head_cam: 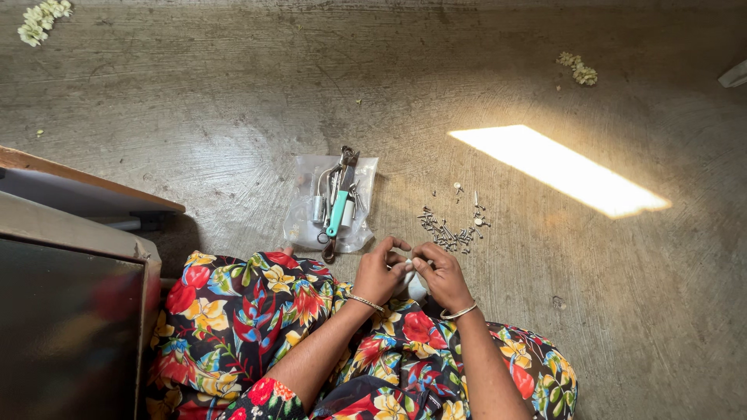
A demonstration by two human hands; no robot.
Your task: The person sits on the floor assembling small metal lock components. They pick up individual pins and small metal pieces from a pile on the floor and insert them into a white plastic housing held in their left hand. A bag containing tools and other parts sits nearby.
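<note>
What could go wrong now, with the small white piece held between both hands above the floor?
The left hand and right hand pinch a small white piece; it might slip and drop into the floral cloth. The loose screws lie on bare floor close by, so a sleeve or knee may scatter them. The tools sit on thin plastic and might slide.

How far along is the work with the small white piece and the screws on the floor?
Done: nothing finished shows. In hand: the left hand and right hand pinch a small white piece between their fingers; what it is stays unclear. Left: a scatter of small screws lies on the concrete floor, and tools rest on a clear plastic bag.
</note>
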